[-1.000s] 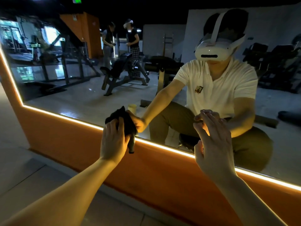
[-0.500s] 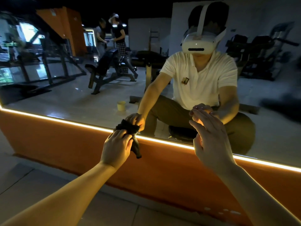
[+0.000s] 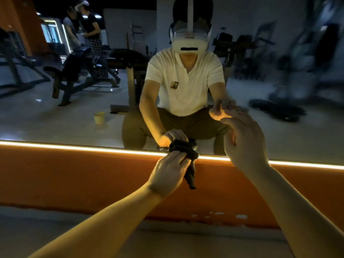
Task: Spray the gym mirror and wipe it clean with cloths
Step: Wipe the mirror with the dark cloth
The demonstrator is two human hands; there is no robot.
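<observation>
The gym mirror point(image 3: 61, 118) fills the upper half of the head view, with a lit strip along its bottom edge. My left hand point(image 3: 168, 173) grips a dark bunched cloth point(image 3: 188, 153) pressed against the mirror's lower edge; a tail of the cloth hangs down over the orange wall. My right hand point(image 3: 243, 142) is raised in front of the glass to the right, fingers spread, holding nothing. No spray bottle is visible.
An orange wall band point(image 3: 74, 175) runs below the mirror down to the pale floor point(image 3: 55, 233). Reflected in the glass are a crouching person in a white shirt, a yellow cup point(image 3: 99, 117), weight benches and two standing people.
My left hand has slid the cloth rightward along the mirror's bottom edge. My view has shifted right with it, and my right hand has stayed raised and spread.
</observation>
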